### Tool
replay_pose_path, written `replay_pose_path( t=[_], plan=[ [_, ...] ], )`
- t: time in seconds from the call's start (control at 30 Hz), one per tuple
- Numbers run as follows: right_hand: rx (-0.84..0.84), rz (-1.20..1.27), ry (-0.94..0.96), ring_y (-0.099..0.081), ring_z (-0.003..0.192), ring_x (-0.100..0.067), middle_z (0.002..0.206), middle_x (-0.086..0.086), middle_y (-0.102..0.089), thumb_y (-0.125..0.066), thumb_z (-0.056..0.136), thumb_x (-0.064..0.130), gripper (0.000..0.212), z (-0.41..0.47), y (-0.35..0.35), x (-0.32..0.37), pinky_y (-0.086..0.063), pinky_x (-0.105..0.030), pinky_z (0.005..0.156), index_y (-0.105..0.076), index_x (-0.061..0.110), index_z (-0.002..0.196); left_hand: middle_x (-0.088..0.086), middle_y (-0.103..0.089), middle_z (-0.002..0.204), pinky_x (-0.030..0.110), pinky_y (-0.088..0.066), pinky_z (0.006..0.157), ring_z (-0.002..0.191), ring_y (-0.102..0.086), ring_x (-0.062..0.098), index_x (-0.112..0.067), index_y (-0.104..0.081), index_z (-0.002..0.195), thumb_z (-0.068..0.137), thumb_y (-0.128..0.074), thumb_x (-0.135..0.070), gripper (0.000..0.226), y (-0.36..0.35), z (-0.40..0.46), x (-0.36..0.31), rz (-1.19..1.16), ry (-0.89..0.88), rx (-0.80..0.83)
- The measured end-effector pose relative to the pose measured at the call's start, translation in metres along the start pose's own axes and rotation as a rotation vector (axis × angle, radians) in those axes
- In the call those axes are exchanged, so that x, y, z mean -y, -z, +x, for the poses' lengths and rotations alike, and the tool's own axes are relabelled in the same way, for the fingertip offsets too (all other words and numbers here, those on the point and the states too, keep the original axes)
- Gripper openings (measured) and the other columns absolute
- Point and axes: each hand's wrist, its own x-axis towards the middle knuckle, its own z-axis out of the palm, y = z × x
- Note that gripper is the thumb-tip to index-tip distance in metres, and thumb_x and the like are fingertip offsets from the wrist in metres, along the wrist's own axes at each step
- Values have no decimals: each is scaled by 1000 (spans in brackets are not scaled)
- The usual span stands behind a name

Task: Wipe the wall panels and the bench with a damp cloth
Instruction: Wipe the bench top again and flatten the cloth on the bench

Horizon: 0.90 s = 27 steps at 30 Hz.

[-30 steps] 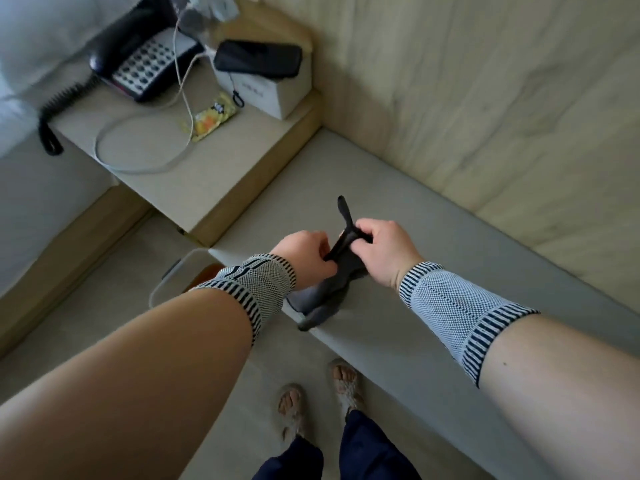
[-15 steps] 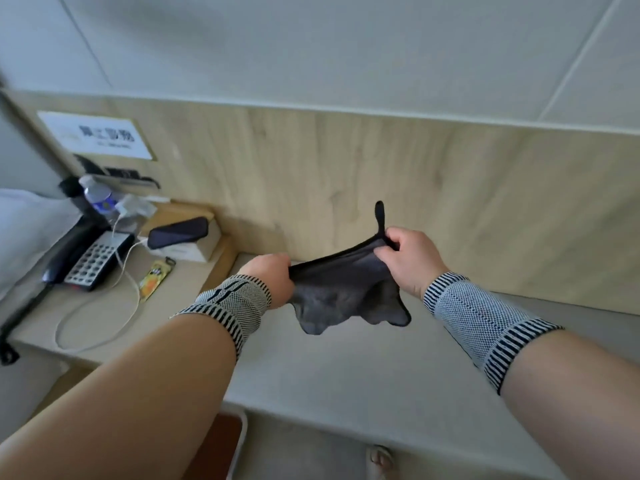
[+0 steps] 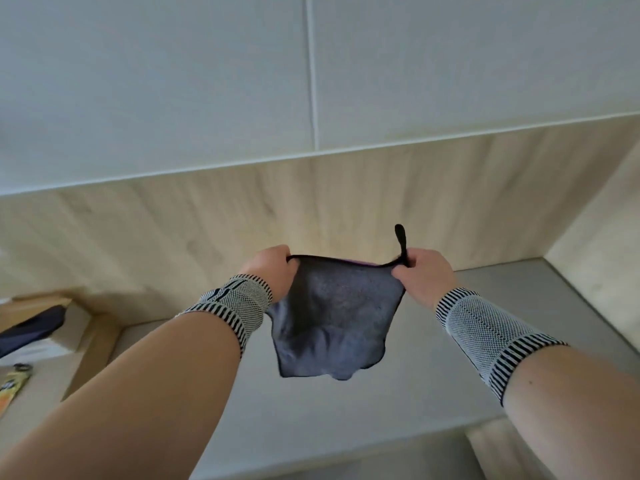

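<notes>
Both hands pinch the top corners of a dark grey square microfibre cloth (image 3: 332, 317), the left hand (image 3: 273, 271) and right hand (image 3: 424, 277) drawing it flat between them, clear of the pale wood-grain wall panel (image 3: 311, 202) beyond. I'd fold it into a pad before pressing. Below the hands the grey bench (image 3: 415, 393) offers open room, cornered off to the right.

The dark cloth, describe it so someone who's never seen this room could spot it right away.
Start at the pale wood wall panel above the grey bench. In front of it, the left hand and right hand each pinch a top corner of the dark cloth, which hangs spread between them. It alone is dark grey, with a small loop sticking up.
</notes>
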Motion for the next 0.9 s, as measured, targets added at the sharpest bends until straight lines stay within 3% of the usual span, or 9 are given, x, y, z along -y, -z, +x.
replay_pose_path(
  t=[0.2, 0.33, 0.43, 0.7, 0.9],
  plan=[
    [-24, -49, -89, -57, 67, -13, 78, -1, -65, -63, 85, 16, 6, 7, 100, -81, -39, -18, 54, -68, 14, 88, 2, -52, 78, 30, -37, 64, 73, -50, 22, -16, -48, 91, 104, -40, -36, 25, -41, 17, -128, -7, -114, -22],
    [-44, 9, -171, -62, 71, -23, 76, -6, -67, -65, 85, 20, 12, 12, 142, -130, -44, -29, 61, -66, 8, 87, 4, -55, 79, 31, -40, 66, 77, -54, 26, -16, -49, 90, 104, -40, -37, 26, -70, 25, -189, 3, -194, 8],
    [-93, 47, -243, -55, 65, -21, 69, -6, -59, -66, 85, 20, 18, 5, 156, -160, -40, -29, 60, -64, 3, 85, 1, -53, 75, 30, -39, 65, 74, -54, 24, -16, -50, 90, 104, -40, -36, 26, -93, 28, -217, 12, -238, 67],
    [-177, 61, -434, -61, 63, -23, 71, -8, -66, -65, 86, 22, 15, -11, 159, -227, -45, -30, 57, -68, 8, 86, -2, -51, 74, 30, -39, 66, 78, -53, 22, -20, -47, 89, 104, -38, -38, 25, -129, 58, -274, 212, -467, 171],
    [-252, 111, -593, -47, 49, -15, 57, -1, -50, -56, 93, 20, 20, 33, 161, -288, -34, -23, 43, -56, 9, 77, 11, -64, 101, 32, -39, 71, 84, -53, 25, -15, -53, 97, 105, -36, -36, 28, -170, 115, -351, 285, -596, 158]
  ],
)
